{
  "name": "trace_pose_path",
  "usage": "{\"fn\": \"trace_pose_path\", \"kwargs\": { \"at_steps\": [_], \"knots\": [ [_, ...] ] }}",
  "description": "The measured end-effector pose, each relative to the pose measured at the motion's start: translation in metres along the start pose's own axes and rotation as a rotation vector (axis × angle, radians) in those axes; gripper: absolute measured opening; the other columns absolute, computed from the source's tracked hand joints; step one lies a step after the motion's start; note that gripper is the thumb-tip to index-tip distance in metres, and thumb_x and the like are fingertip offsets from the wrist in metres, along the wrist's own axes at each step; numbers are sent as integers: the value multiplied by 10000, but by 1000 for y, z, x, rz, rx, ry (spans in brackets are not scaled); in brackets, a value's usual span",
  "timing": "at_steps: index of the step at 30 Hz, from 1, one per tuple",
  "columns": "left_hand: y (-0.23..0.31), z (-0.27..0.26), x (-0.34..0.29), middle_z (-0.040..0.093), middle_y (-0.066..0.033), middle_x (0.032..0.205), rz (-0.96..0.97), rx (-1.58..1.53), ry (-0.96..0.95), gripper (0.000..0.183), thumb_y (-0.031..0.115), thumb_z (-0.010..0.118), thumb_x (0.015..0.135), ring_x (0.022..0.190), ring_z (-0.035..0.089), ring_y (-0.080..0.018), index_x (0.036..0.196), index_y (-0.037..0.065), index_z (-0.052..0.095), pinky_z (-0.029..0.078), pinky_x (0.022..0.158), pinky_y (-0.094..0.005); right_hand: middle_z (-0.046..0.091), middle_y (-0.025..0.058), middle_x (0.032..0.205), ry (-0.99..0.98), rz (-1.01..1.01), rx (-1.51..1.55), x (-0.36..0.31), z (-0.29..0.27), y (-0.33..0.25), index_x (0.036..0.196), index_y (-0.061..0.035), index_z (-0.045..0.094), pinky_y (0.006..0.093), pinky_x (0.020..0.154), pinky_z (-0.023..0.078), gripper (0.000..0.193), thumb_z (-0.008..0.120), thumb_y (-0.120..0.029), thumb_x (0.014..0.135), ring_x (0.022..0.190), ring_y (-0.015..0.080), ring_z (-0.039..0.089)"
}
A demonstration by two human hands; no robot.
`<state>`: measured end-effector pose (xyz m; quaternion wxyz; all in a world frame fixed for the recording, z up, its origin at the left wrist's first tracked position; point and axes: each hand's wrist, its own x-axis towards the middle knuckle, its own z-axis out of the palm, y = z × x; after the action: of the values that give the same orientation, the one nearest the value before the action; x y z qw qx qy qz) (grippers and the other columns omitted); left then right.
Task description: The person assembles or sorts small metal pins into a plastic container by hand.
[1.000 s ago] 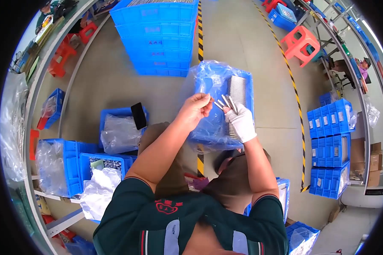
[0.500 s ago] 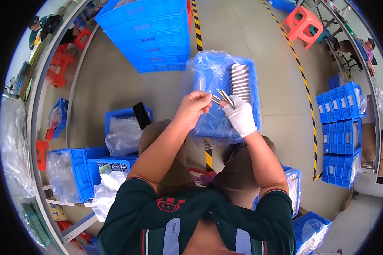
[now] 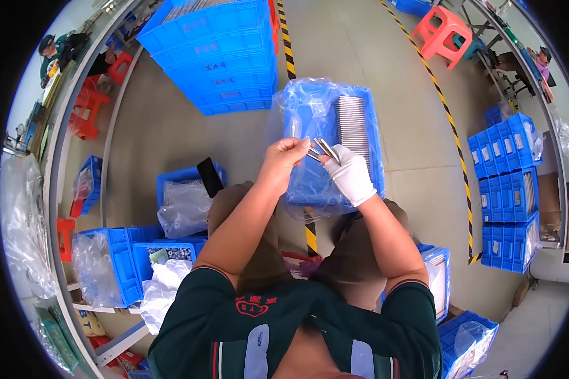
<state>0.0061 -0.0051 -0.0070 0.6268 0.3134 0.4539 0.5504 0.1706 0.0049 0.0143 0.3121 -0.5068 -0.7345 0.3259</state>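
Over a blue crate [image 3: 378, 146] both hands meet, a little above its left-middle part. My right hand [image 3: 353, 177], in a white glove with bare fingertips, grips several slim shiny metal rods [image 3: 326, 149] that point up and to the left. My bare left hand [image 3: 278, 165] is closed in a pinch, thumb and forefinger at the left end of a rod; the fingers partly hide that end. Inside the crate, a tight row of similar metal rods [image 3: 353, 120] lies along the right side. Clear plastic film [image 3: 313, 104] lines the crate and spills over its left rim.
A tall stack of blue crates [image 3: 218, 66] stands ahead on the left. More blue crates [image 3: 509, 196] are stacked at right. By my left knee, a black phone [image 3: 209, 177] rests at a bagged crate [image 3: 186, 205]. Red stools [image 3: 442, 38] stand farther off.
The view has shifted slightly. My right hand has tilted a little, and the rods lean more to the left and sit closer to my left fingertips.
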Motion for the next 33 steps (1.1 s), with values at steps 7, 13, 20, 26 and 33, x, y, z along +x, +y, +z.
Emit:
{"fn": "trace_pose_path", "kwargs": {
  "at_steps": [7,13,20,26,33],
  "knots": [
    [-3,4,-2,555,23,709,158,90,20,128,163,635,785,626,443,-53,830,43,626,353,593,-186,514,178,569,58,-53,-163,-2,-1,-11,712,-44,512,405,488,395,213,597,-231,770,547,354,530],
    [-4,4,-4,579,-2,734,30,5,-3,138,161,630,788,643,477,-72,827,30,617,372,618,-202,499,139,564,65,-83,-184,-1,1,-7,717,-40,514,367,478,386,194,597,-204,778,513,281,482],
    [8,-6,2,598,-3,728,-8,-86,-7,157,174,651,769,611,463,-58,809,25,625,368,581,-198,440,-26,540,-314,344,569,0,-10,-10,756,-28,546,219,439,317,199,563,-208,838,489,55,385],
    [10,-12,2,603,-58,766,-49,-67,-159,149,135,599,807,685,543,-120,856,-6,599,435,670,-261,426,-31,535,-393,397,778,-1,-11,-9,763,-24,555,202,409,258,196,561,-204,842,450,42,347],
    [14,-15,-1,611,-49,790,-32,80,-197,165,172,608,804,714,526,-105,836,11,613,402,680,-240,420,-39,532,-448,447,907,-3,-11,-9,795,-14,573,197,379,220,200,574,-211,835,423,40,334]
  ]
}}
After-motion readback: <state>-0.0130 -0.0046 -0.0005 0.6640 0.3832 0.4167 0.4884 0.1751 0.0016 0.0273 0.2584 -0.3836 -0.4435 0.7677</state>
